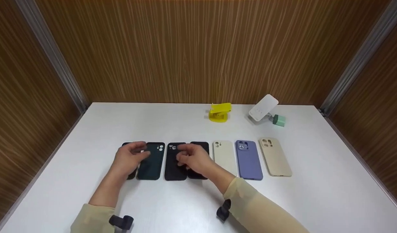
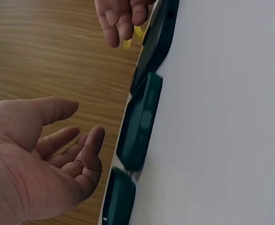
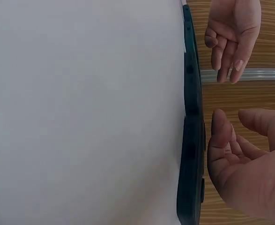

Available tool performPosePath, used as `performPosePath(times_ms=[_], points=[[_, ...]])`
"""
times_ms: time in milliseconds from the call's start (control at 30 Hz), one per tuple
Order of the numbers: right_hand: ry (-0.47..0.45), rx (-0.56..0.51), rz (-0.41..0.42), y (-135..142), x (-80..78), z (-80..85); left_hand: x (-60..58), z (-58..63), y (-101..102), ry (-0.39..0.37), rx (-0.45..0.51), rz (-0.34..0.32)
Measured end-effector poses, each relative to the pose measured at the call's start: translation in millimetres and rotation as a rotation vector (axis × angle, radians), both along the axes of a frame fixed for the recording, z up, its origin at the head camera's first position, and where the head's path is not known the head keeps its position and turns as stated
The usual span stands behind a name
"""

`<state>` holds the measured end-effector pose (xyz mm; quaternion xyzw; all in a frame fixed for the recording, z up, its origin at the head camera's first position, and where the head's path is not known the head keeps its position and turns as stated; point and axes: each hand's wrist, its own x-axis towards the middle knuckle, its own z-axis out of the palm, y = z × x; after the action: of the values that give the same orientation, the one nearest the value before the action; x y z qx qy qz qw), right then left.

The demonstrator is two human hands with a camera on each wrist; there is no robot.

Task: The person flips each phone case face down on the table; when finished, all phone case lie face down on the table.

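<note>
Several phone cases lie side by side in a row across the white table. My left hand (image 1: 125, 160), fingers loosely bent and holding nothing, hovers over the leftmost dark case (image 1: 131, 176), covering much of it, and the edge of a dark green case (image 1: 153, 171). Also empty, with relaxed fingers, my right hand (image 1: 198, 158) is above a black case (image 1: 176, 171) and a second black case (image 1: 201, 147), which it partly hides. Both wrist views show the hands raised off the cases. Farther right lie a cream case (image 1: 223, 153), a purple case (image 1: 250, 165) and a beige case (image 1: 277, 161).
Behind the row stand a yellow folding phone stand (image 1: 219, 112) and a white tilted stand (image 1: 263, 107). Beside the white one is a small mint-green block (image 1: 278, 120). Wood-grain panels (image 1: 198, 51) enclose the table (image 1: 146, 118) at the back and sides.
</note>
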<state>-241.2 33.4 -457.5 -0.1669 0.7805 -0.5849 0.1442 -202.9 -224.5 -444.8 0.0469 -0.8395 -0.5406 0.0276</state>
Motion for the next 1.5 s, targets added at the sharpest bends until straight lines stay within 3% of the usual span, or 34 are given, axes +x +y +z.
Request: performPosePath(times_ms=[600,1167,1500], points=[[-0.052,-0.019,0.075,-38,4.3,2.0,4.2,-17.5,-24,-0.023,-0.032,-0.036],[0.008,0.102,0.11,-47,6.1,5.8,4.9,-21.4,-24,-0.031,-0.162,-0.085],[-0.009,0.087,0.119,-49,5.3,5.6,3.7,-22.4,-23,-0.024,-0.187,-0.094]])
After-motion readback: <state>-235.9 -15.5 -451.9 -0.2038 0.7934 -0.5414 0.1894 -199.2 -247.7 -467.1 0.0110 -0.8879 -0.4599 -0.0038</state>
